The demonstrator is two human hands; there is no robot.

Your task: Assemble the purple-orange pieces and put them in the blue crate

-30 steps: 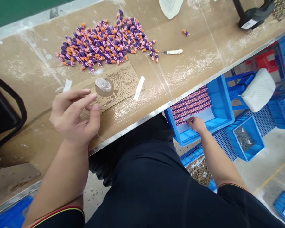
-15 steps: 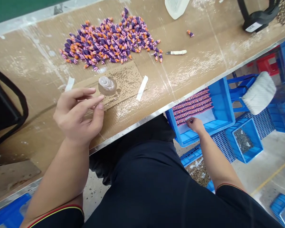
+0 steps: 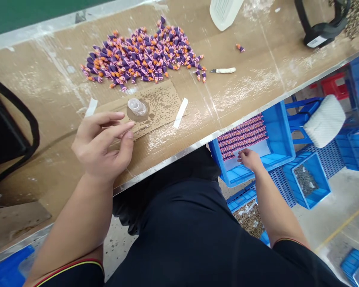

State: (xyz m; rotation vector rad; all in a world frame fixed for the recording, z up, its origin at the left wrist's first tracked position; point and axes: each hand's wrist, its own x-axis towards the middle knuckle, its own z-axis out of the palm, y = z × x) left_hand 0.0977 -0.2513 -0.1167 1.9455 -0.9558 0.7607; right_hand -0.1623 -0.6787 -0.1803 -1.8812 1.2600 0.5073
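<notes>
My left hand [image 3: 104, 141] hovers over the near edge of the worktable, fingers loosely stretched and apart, with nothing visible in them. Just beyond its fingertips, a small clear plastic cup [image 3: 137, 107] stands on a wet patch of a cardboard sheet [image 3: 164, 99]. Down to the right, my right hand [image 3: 249, 158] is inside a blue crate [image 3: 283, 133], its fingers spread. It is at the near end of the rows of small purple, pink and orange figures [image 3: 242, 137] laid on a white sheet. I see nothing held in it.
A heap of similar figures [image 3: 140, 54] covers the table's far side. A small knife [image 3: 224, 70], a lone figure [image 3: 240, 48] and a white tray [image 3: 224, 14] lie to the right. Black stands [image 3: 320, 30] rest on the table. A blue stool [image 3: 309, 115] and more crates [image 3: 306, 179] are beyond.
My right hand's fingers have spread apart and drawn slightly back from the rows in the crate. My left hand keeps its pose. The whole view has shifted slightly.
</notes>
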